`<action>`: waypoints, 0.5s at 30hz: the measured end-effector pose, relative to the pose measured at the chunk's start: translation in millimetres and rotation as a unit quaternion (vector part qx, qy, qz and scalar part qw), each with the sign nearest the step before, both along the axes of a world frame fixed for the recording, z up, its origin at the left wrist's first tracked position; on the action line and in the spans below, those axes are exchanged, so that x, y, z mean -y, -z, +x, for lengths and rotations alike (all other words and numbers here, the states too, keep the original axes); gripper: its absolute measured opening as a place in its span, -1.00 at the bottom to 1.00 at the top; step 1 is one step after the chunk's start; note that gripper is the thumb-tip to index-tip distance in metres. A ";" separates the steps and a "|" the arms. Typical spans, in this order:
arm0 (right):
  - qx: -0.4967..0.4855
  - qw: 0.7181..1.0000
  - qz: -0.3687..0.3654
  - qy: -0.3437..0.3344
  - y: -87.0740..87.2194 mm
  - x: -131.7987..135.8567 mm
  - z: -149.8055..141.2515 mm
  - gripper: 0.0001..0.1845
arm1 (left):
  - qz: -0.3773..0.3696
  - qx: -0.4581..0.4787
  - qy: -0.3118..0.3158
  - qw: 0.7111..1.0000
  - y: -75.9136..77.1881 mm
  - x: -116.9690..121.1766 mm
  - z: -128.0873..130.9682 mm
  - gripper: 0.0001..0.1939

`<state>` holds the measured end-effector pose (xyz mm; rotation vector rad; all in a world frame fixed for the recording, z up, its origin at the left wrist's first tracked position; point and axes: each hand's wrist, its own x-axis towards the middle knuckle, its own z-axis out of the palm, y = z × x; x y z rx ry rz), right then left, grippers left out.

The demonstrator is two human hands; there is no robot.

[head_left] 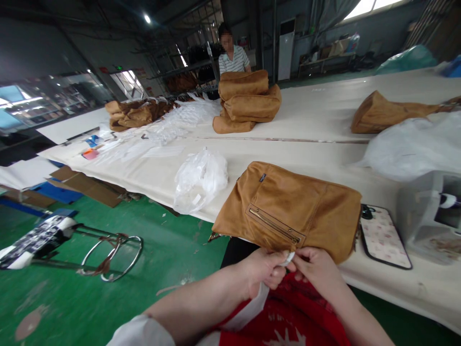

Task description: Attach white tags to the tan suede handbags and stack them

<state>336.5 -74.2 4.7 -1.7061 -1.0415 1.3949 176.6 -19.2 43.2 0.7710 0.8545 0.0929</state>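
Observation:
A tan leather bag (317,211) lies on the table in front of me, its brass zipper (273,225) facing up. At the bag's near edge, just below the zipper's end, my left hand (266,271) pinches a small white strip (288,259). My right hand (315,268) meets it there, thumb and fingers closed at the strip's other side. The fingertips partly cover the strip, so I cannot tell whether it is attached to the zipper pull. A wider white band (250,307) hangs below my left hand over red cloth (298,312).
Right of the bag are a phone (386,236) and a grey plastic bin (418,216). Clear plastic bags (201,178) lie to the left. Stacked tan bags (250,103) stand farther back, near a person (234,60). A stool (111,257) is on the green floor.

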 end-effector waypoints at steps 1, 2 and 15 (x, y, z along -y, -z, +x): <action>0.019 1.000 0.003 0.002 -0.9 -0.1 0.2 -0.63 | 0.029 -0.004 -0.003 1.000 0.4 2.1 1.7 -0.60; 0.028 1.000 0.010 0.004 -1.9 0.4 0.7 -0.62 | 0.068 -0.010 -0.011 0.998 0.6 4.1 3.5 -0.60; -0.163 0.985 0.040 0.030 -15.7 9.7 11.3 -0.38 | 0.648 -0.060 0.047 0.758 -22.3 8.5 -11.6 -0.62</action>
